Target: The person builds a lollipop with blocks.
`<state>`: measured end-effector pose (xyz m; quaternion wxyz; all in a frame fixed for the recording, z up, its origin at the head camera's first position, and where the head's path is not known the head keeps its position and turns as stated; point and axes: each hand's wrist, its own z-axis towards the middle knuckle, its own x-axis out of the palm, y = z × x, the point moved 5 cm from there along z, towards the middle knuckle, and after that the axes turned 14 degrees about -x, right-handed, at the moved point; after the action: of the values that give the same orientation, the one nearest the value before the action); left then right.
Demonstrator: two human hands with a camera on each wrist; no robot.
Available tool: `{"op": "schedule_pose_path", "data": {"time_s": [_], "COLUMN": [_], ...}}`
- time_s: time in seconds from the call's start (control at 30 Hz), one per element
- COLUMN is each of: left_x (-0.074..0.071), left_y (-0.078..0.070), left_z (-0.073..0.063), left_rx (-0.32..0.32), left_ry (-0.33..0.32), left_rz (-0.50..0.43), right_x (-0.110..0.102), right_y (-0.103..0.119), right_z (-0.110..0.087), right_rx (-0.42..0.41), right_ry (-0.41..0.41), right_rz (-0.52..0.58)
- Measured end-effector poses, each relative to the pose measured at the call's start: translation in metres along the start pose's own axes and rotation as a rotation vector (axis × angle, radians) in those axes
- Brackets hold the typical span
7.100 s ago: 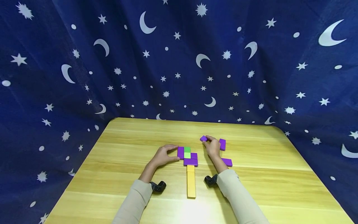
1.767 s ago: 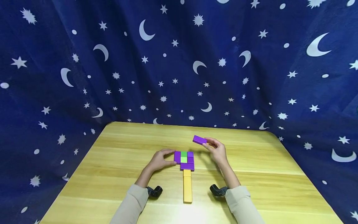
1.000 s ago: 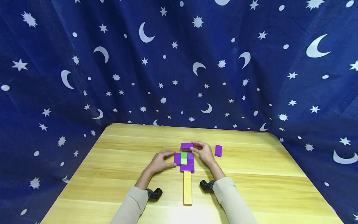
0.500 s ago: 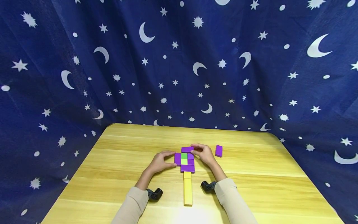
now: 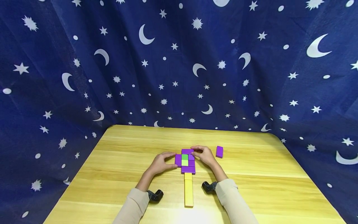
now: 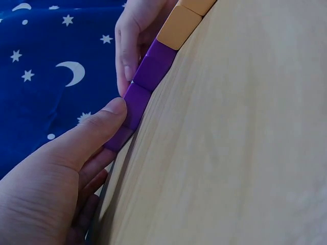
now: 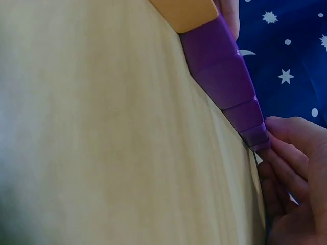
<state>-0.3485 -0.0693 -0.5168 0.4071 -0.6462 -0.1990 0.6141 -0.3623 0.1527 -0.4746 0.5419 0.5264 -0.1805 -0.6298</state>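
Observation:
My left hand (image 5: 159,164) spans the left purple block (image 5: 178,160), thumb at its near end and index finger at its far end. My right hand (image 5: 205,155) pinches the right end of another purple block (image 5: 186,151) lying across the far side of the pattern. Between these sit a green square (image 5: 185,157) and a lighter green square (image 5: 185,162), with small purple blocks (image 5: 191,163) to their right. A purple block (image 5: 188,170) closes the near side. Below it runs an orange-yellow strip: a short block (image 5: 188,176) and a long one (image 5: 188,194). The left wrist view shows the thumb (image 6: 116,107) touching purple.
One loose purple block (image 5: 219,151) lies on the wooden table (image 5: 265,174), right of my right hand. A dark blue curtain (image 5: 179,68) with moons and stars hangs behind the table. Black wrist devices (image 5: 155,196) sit at both cuffs.
My right hand set a small purple block at the pattern's right, then brought a longer purple block from the right and lowered it against the far side. My left hand stays at the left block.

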Motion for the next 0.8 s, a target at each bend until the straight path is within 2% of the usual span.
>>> {"op": "schedule_pose_path", "data": {"time_s": [0.1, 0.27, 0.8], "left_x": [0.001, 0.000, -0.001], "left_y": [0.001, 0.000, -0.002], "left_z": [0.000, -0.001, -0.001], "left_rx": [0.000, -0.006, -0.010], "left_ry": [0.001, 0.003, 0.004], "left_rz": [0.002, -0.010, -0.014], "right_x": [0.000, 0.005, 0.004], "right_y": [0.002, -0.028, -0.032], "right_z": [0.000, 0.003, 0.002], "right_rx": [0.005, 0.000, 0.021], "right_ry": [0.000, -0.028, -0.014], "right_rz": [-0.011, -0.058, -0.021]}}
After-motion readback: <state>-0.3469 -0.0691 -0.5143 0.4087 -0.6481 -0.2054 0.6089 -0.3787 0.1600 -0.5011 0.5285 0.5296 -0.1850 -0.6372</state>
